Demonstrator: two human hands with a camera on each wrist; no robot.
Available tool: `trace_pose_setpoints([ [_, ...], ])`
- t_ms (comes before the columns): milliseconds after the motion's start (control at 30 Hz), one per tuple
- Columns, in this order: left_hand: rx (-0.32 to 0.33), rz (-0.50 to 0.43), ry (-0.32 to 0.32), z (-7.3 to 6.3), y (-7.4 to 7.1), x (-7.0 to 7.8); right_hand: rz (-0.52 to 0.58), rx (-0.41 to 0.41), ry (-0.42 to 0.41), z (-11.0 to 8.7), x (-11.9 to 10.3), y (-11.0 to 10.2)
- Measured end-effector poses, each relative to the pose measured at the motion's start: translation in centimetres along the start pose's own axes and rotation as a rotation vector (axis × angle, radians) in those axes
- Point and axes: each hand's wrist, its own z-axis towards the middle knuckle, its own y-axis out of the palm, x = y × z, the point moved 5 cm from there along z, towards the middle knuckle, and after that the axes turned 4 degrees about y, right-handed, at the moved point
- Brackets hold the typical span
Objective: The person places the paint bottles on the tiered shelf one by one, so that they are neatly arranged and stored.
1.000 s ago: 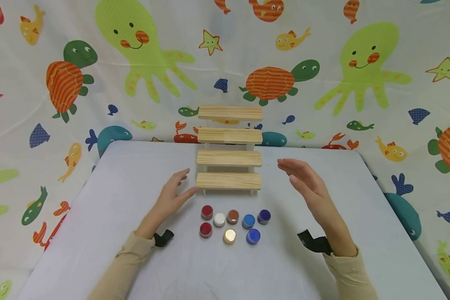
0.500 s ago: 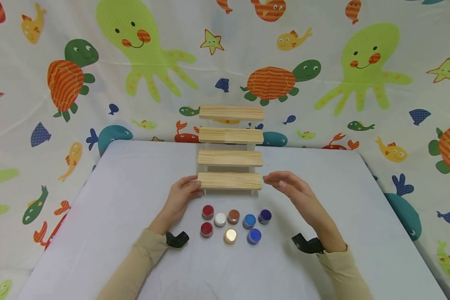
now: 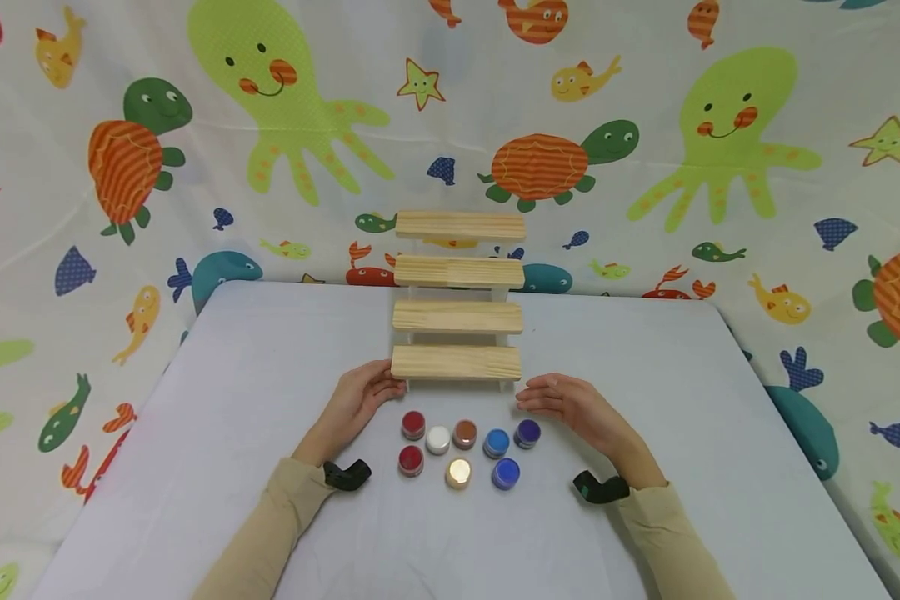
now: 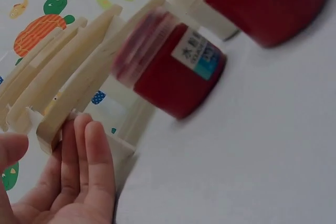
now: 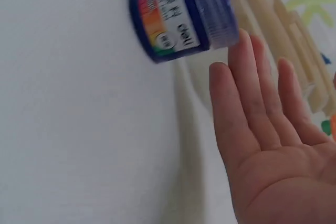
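A four-step wooden display rack with pale slats stands at the middle of the table. My left hand is at the left end of its lowest slat; the left wrist view has the fingers nearly straight against the slat's end, thumb apart. To the right of the rack's front corner, my right hand hovers with straight fingers and bare palm, holding nothing. Its fingertips are near a dark blue-purple paint jar. Small lidded paint jars sit before the rack: red, white, brown, gold and blue.
The white-covered table reaches back to a hanging cloth printed with sea animals. The rack's back stands close to that cloth. A black strap sits at the left wrist and another black strap at the right.
My left hand has moved right to the rack's end and its fingers have drawn in there. My right hand has come down and left, nearer the rack's front corner. Rack and jars have stayed put.
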Motion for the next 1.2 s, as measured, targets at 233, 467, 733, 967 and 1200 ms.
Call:
trace_pose_setpoints([
  [233, 0.006, 0.123, 0.023, -0.3, 0.1, -0.2, 0.006, -0.059, 0.022, 0.1, 2.0, -0.8],
  [467, -0.003, 0.158, 0.019, -0.5, 0.4, 0.0, -0.073, -0.166, -0.038, -0.2, 2.5, -0.7],
  [733, -0.01, 0.156, 0.042, -0.4, 0.4, 0.1, -0.136, -0.148, -0.028, -0.1, 2.5, -0.3],
  [967, -0.002, 0.16, 0.033, -0.4, 0.3, 0.1, -0.242, -0.147, -0.033, 0.0, 2.4, -0.1],
  [1200, 0.004, 0.164, 0.021, -0.4, 0.2, 0.0, -0.296, -0.132, -0.015, 0.2, 2.6, 0.1],
])
